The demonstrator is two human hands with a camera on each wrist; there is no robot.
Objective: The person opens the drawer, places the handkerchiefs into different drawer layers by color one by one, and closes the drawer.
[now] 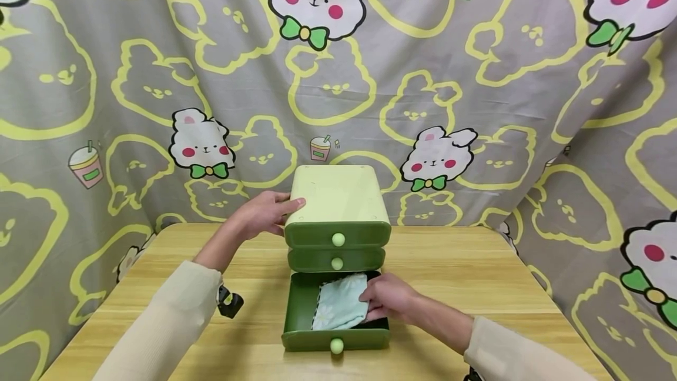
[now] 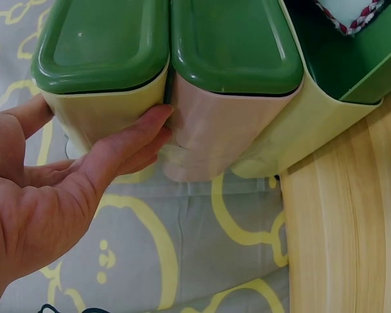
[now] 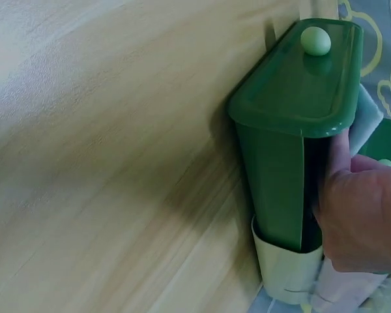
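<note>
A small three-tier drawer cabinet (image 1: 338, 193) has a pale yellow top, green drawer fronts and round pale knobs. Its bottom drawer (image 1: 312, 341) is pulled out, while the upper two are closed. My left hand (image 1: 264, 211) holds the top tier at its left side, thumb on the top face and fingers along the wall in the left wrist view. Inside the bottom drawer lies a light blue cloth (image 1: 341, 304) with a white flower and braided edging. My right hand (image 1: 394, 298) reaches over the drawer's right wall and pinches the cloth's right edge; the fingertips are partly hidden.
The cabinet stands on a wood-grain table (image 1: 449, 263). Behind it and at both sides hangs a grey curtain (image 1: 338, 104) with yellow outlines and cartoon bunnies. A black wrist device (image 1: 230, 302) sits by my left sleeve.
</note>
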